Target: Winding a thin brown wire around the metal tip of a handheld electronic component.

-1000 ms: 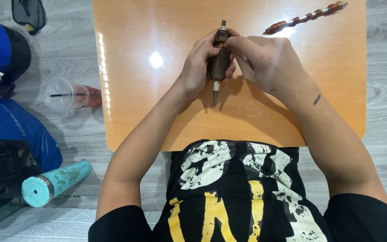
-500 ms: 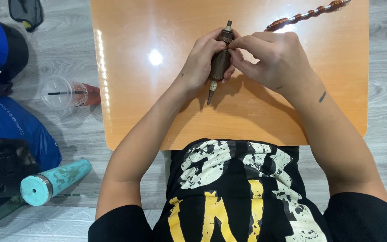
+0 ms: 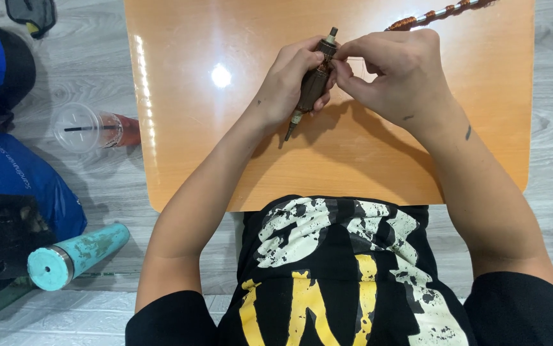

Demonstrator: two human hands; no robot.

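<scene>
Brown rotor (image 3: 313, 86) now tilted, both hands gripping

Dark brown spindle-shaped motor rotor (image 3: 313, 86) now tilted more in left hand (image 3: 292, 77) grip; right hand (image 3: 395, 74) fingertips moved to its top end w/ thin wire.

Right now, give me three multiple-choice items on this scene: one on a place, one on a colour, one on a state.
1. Where does the bottle lie?
A. on the floor
B. on the table
C. in a hand

2. What colour is the bottle?
A. red
B. teal
C. white

3. How is the brown rotor held?
A. lying loose on the table
B. gripped in the left hand, right hand pinching at its top
C. in the right hand alone

Answers: 1 A, it lies on the grey floor beside the table. 2 B, its body is teal. 3 B, left fingers wrap it, right fingertips meet its upper end.
</scene>
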